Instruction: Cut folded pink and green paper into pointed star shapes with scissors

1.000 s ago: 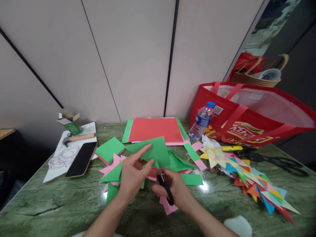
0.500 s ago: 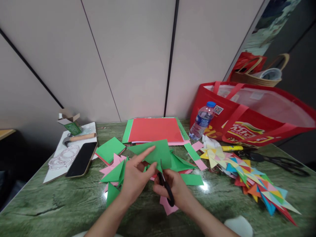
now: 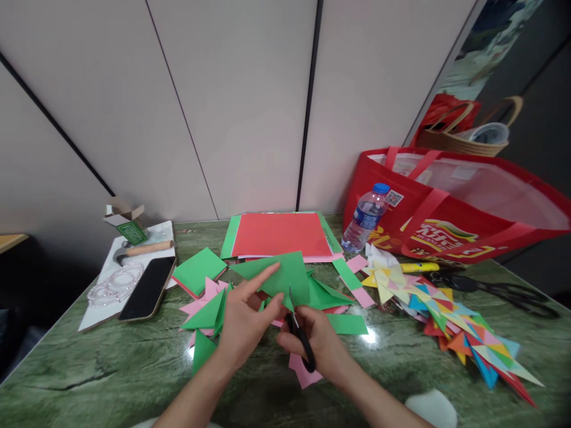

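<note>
My left hand (image 3: 243, 318) pinches a green paper piece (image 3: 285, 274) and holds it up above the table, index finger stretched along it. My right hand (image 3: 319, 345) grips black-handled scissors (image 3: 300, 333), whose blades point up into the lower edge of that green paper. Under both hands lie loose green and pink paper cut-outs (image 3: 207, 309). A stack of red and green sheets (image 3: 281, 235) lies flat behind them.
A phone (image 3: 149, 286), a hammer (image 3: 143, 248), bead bracelets and a small box sit on a white sheet at left. A water bottle (image 3: 366, 217) and a red bag (image 3: 459, 205) stand at right, with multicoloured folded paper stars (image 3: 450, 324), a yellow marker and spare scissors (image 3: 499, 291).
The green paper has shifted slightly right and up in my left hand, and the scissor blades have moved up into its lower edge. Between the last two frames almost nothing moves.
</note>
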A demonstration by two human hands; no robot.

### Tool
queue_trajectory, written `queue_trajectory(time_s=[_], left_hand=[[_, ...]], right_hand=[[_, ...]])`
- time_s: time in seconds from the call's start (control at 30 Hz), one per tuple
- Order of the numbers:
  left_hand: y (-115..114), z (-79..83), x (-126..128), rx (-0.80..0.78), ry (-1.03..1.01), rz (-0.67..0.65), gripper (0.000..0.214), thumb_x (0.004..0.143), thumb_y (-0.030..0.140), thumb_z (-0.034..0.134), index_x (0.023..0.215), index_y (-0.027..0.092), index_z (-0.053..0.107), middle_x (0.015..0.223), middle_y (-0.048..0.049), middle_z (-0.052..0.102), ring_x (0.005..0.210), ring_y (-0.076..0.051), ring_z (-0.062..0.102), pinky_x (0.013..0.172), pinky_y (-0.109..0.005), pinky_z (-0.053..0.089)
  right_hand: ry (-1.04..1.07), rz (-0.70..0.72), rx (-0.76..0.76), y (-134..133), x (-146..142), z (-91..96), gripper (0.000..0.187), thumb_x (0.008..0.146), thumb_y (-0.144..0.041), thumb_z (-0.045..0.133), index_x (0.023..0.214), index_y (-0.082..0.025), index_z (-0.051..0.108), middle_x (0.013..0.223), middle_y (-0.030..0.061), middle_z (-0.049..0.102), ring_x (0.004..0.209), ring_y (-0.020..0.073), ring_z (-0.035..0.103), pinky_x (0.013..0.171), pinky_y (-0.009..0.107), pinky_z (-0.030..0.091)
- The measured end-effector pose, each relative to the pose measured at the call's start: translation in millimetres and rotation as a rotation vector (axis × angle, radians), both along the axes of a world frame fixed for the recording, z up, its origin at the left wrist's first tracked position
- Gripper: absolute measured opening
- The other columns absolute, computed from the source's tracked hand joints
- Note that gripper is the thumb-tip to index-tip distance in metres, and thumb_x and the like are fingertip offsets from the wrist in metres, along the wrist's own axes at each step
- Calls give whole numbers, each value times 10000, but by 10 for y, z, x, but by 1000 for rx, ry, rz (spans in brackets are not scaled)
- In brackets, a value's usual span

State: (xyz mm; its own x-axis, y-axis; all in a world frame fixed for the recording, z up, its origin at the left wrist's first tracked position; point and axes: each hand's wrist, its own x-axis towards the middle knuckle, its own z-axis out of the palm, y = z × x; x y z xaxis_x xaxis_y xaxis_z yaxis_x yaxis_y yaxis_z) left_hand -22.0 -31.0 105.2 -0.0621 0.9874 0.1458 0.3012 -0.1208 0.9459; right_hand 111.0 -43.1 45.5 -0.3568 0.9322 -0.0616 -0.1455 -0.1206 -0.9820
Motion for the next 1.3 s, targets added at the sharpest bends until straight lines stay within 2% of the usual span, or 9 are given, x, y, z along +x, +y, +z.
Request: queue_trajectory(time_s=[0.2,0.4,0.57,1.03,1.17,1.3], left_hand=[[-10,-3,-6,0,72,4,484,706,248,631,1177,143,604,500,24,536,485,-117,466,450,-205,346],[-16,7,26,-35,-7,-38,514,703,220,619,1202,103,577,538,-1,585,574,-160,560,508,-227,427],[-19,21,31,-42,0,-36,520,705,219,618,1209,102,571,559,-15,609,570,-165,578,501,-234,447],[-28,23,28,-45,-24,-21,519,685,221,647,1193,130,591,522,3,612,515,-151,583,476,-223,463],[-40,49,29,-45,-50,-13,510,670,227,664,1172,155,612,512,11,610,497,-143,573,479,-220,462],[-33,33,27,-73,-55,-38,535,695,217,636,1219,134,569,512,8,609,505,-147,574,499,-232,465]], right_hand=[[29,-12,-13,-8,-3,24,336,608,-351,758,663,-173,477,587,-45,508,524,93,428,481,206,341],[37,-37,5,8,-9,-3,294,593,-245,777,662,-166,502,650,-23,563,586,112,490,552,221,386],[44,-55,-11,15,-15,-54,289,593,-229,774,660,-168,499,661,-20,575,602,117,506,581,228,405],[4,-43,-18,-5,-12,36,363,588,-358,756,601,-184,438,564,-51,483,506,86,389,470,203,329],[-18,-56,-27,0,-19,51,369,570,-348,758,590,-185,427,540,-59,466,491,77,366,447,192,300],[-13,-70,-49,4,-25,66,361,552,-317,748,572,-195,409,506,-67,471,457,77,391,429,191,331]])
